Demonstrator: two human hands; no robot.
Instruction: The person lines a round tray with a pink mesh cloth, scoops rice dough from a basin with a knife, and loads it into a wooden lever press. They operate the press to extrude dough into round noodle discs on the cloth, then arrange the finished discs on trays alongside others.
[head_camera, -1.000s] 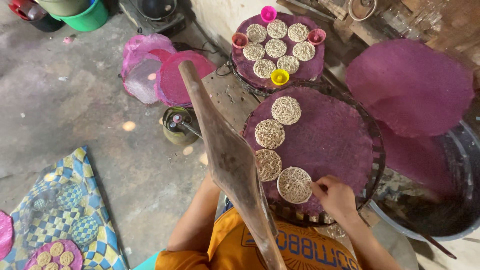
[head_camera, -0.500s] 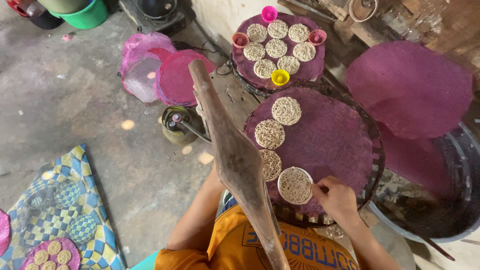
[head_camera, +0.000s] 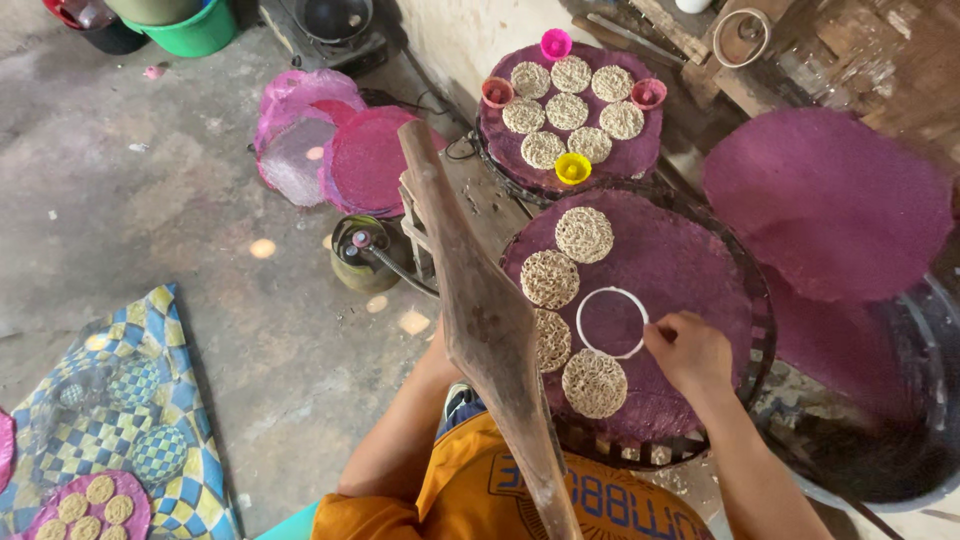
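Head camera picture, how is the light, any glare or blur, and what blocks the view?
Head view: soft, even daylight, no harsh glare, only small sun spots on the concrete floor. The wooden beam looms close, hiding part of the purple tray. The right hand on the white ring looks sharp; straight edges bow slightly near the frame's borders.

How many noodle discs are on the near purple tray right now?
4 noodle discs on the near tray: top, upper left, left, partly behind the wooden lever, bottom. More may hide behind the lever.

Soft dim daylight; small sun spots on floor; sharp focus; slight wide-angle edge distortion
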